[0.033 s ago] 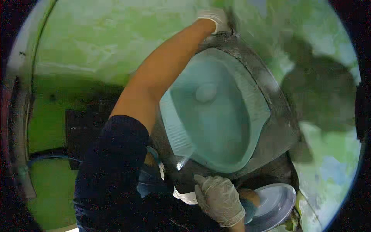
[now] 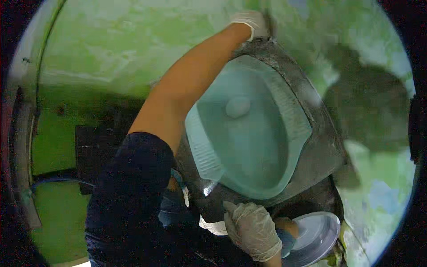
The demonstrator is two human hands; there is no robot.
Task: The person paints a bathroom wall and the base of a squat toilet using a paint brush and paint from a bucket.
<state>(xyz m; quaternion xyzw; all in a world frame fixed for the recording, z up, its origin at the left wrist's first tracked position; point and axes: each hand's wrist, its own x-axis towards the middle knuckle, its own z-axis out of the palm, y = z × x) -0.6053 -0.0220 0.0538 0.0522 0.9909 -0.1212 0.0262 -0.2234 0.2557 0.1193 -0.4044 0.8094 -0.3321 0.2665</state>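
Observation:
My left arm reaches across the pale blue-green squat toilet pan (image 2: 242, 147). At its end my gloved left hand (image 2: 253, 24) is pressed to the far edge of the dark grey platform (image 2: 327, 147), where it meets the green wall. Its fingers are turned away and blurred, so its grip is hidden. Closer to me, my gloved right hand (image 2: 253, 229) is low by the pan's near end, back of the hand up. Its fingers are curled under, and whatever they hold, if anything, is hidden. The pan has ribbed footrests on both sides and a round paler spot inside.
A round pale basin (image 2: 318, 229) stands at the lower right, beside my right hand. Mottled green walls (image 2: 111, 49) close in the far side and the right. On the left are a dark boxy thing (image 2: 89, 147) and a green surface (image 2: 60, 218) crossed by a thin blue hose (image 2: 66, 180).
My left hand has shifted slightly to the right along the platform's far edge. The right hand and the pan stay where they were.

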